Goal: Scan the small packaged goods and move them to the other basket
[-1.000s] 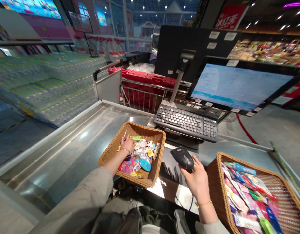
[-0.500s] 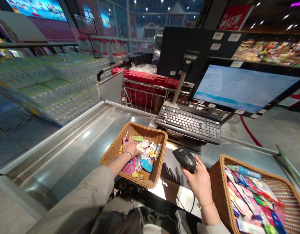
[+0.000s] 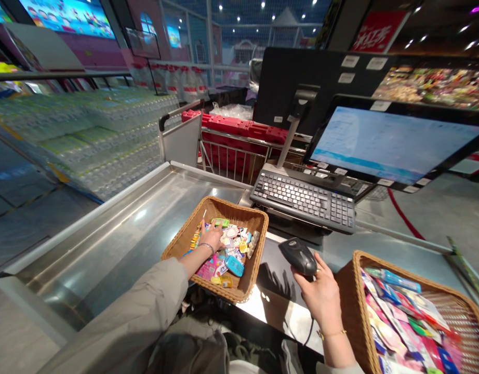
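My left hand reaches into a wicker basket, its fingers down among small colourful packaged goods. Whether those fingers grip anything is hidden. A black corded handheld barcode scanner sits in my right hand, held with its head pointing up and to the left. Beside that hand stands a second, larger wicker basket, filled with long flat packets and boxes in pink, blue and white.
A steel checkout counter runs left of the baskets. Ahead stand a black keyboard and a lit till screen. Beyond them is a red-and-metal shopping cart, with shrink-wrapped bottled water stacked at the left.
My view has drifted slightly, so the scene sits lower and further right. My left hand has shifted a little among the goods. The scanner stays in my right hand.
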Motion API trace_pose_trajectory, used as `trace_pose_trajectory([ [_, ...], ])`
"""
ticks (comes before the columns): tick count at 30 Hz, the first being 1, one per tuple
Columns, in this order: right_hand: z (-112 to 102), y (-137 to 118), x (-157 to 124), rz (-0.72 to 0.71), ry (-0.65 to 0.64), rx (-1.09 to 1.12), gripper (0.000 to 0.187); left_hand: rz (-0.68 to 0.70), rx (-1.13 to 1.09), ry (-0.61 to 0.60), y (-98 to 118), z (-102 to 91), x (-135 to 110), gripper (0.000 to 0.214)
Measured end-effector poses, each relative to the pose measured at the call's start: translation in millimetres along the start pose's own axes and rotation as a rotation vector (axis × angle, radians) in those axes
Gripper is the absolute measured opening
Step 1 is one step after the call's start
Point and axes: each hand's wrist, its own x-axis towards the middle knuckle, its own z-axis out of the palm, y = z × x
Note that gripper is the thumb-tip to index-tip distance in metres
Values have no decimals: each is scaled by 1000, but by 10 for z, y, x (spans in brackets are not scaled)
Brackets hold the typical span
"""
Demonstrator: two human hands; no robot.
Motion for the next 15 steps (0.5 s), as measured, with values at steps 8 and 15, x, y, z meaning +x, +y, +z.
trace_pose_trajectory([
  [8,15,6,11,-13,6,14,35,-54,-23,10,62,-5,11,37],
  [15,4,15,6,-14,13,9,36,-24,-60,19,64,-57,16,34],
])
